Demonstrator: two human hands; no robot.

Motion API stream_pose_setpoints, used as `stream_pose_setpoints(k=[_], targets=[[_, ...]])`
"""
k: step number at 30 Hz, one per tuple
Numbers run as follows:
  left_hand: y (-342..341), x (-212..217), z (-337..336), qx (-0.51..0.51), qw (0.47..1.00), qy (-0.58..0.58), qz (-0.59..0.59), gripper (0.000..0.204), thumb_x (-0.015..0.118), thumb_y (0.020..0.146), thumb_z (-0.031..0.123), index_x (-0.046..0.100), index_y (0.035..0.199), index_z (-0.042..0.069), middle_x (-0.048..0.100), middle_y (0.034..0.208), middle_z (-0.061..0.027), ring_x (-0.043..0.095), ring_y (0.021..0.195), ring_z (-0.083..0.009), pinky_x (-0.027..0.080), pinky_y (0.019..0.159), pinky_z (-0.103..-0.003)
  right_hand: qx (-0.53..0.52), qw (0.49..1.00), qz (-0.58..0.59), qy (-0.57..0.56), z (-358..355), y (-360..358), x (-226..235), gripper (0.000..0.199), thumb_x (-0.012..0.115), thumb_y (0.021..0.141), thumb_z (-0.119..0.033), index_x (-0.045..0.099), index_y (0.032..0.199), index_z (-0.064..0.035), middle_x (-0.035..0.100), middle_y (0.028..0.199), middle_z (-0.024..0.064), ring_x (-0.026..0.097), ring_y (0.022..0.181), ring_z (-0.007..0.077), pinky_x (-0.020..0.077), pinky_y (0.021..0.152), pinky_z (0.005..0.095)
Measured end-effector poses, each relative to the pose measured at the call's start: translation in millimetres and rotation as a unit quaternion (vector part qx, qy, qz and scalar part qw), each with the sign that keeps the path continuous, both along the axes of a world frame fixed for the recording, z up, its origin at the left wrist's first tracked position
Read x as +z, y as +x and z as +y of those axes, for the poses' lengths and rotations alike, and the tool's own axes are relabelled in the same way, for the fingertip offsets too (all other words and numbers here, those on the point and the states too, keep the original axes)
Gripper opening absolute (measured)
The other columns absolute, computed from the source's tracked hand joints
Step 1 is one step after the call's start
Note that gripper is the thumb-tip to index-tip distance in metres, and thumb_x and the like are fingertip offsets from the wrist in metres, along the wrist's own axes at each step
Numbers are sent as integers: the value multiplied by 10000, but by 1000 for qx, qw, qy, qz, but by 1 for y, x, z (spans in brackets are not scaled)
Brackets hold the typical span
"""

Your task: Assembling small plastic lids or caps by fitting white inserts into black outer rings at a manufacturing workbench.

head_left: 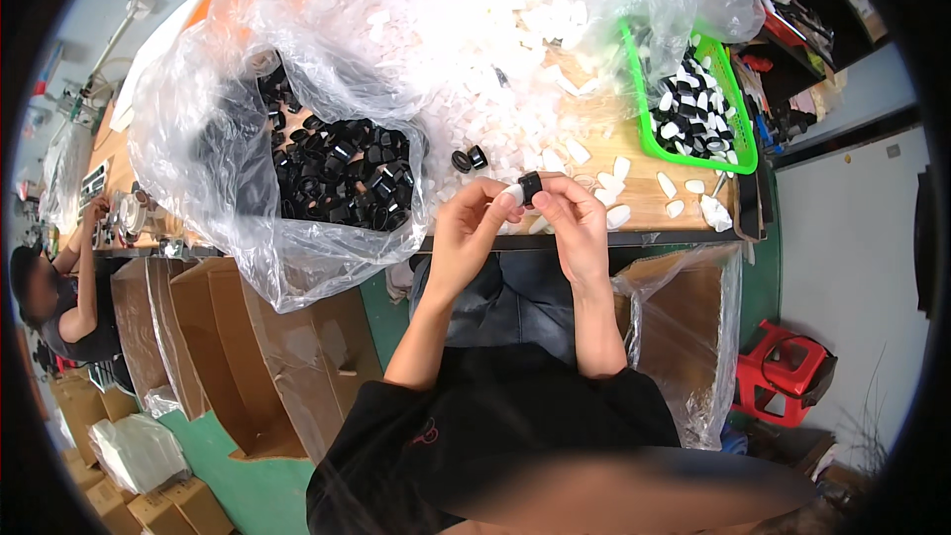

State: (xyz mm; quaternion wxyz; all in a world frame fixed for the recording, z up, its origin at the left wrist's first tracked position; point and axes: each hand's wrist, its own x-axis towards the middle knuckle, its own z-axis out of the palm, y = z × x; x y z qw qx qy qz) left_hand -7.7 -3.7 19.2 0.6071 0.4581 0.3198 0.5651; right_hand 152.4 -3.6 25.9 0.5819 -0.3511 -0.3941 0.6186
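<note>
The left hand (466, 233) pinches a small white piece (513, 194) between thumb and fingers, while the right hand (580, 233) grips a small black piece (531, 184) right against it; the fingers cover so much that I can't tell if the 2 pieces are joined or only touching.

The fingers are above the near edge of a wooden table (647, 176). Just beyond their left side lie 2 loose black parts (469, 160); farther left, a clear plastic bag (282, 263) holds a heap of black parts (342, 173). To their right are scattered white pieces (666, 184), then a green basket (684, 160) of mixed black and white pieces.

Well left of the fingers are open cardboard boxes (213, 337), a green floor (223, 461) and another person (81, 307); well right, a red stool (778, 376). Below the fingers, the black shirt (535, 406) bears a small reddish mark (426, 430).
</note>
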Motion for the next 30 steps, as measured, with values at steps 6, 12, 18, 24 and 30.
stream_pose_setpoints(k=[6, 12, 18, 24, 30], targets=[[5, 6, 2, 53, 997, 31, 43, 204, 528, 1029, 138, 600, 927, -24, 630, 864, -51, 601, 795, -110, 502, 761, -259, 28, 999, -15, 16, -2, 2, 4, 131, 668, 925, -37, 651, 1021, 50, 649, 1049, 61, 607, 972, 117, 478, 889, 259], [-2, 5, 2, 31, 998, 23, 50, 202, 535, 1026, 140, 589, 921, -23, 627, 855, -41, 602, 785, -107, 494, 737, -249, 37, 999, 7, 2, -3, 1, 1, 155, 674, 914, -31, 661, 1045, 50, 668, 1044, 59, 614, 976, 111, 446, 912, 255], [-9, -3, 1, 6, 999, 19, 50, 203, 579, 1006, 152, 597, 884, -9, 609, 823, -26, 608, 790, -89, 493, 730, -231, 42, 995, -79, 36, -10, 1, 0, 118, 676, 908, -2, 649, 978, 89, 614, 1105, 107, 604, 975, 128, 485, 874, 249], [-11, -5, -1, -79, 997, -25, 11, 115, 648, 940, 51, 631, 1026, -22, 643, 879, -41, 632, 836, -109, 521, 778, -257, 81, 950, -258, 155, -5, 16, 1, 99, 685, 890, -9, 678, 979, 36, 617, 1154, 99, 631, 950, 155, 508, 823, 266], [-22, -13, -4, -7, 992, 51, 119, 277, 712, 852, -28, 635, 1117, -49, 679, 1055, -104, 652, 964, -157, 518, 862, -287, 31, 939, -311, 146, 34, 20, -13, 82, 644, 915, -67, 683, 958, -9, 663, 1007, 90, 620, 964, 187, 490, 821, 315]])
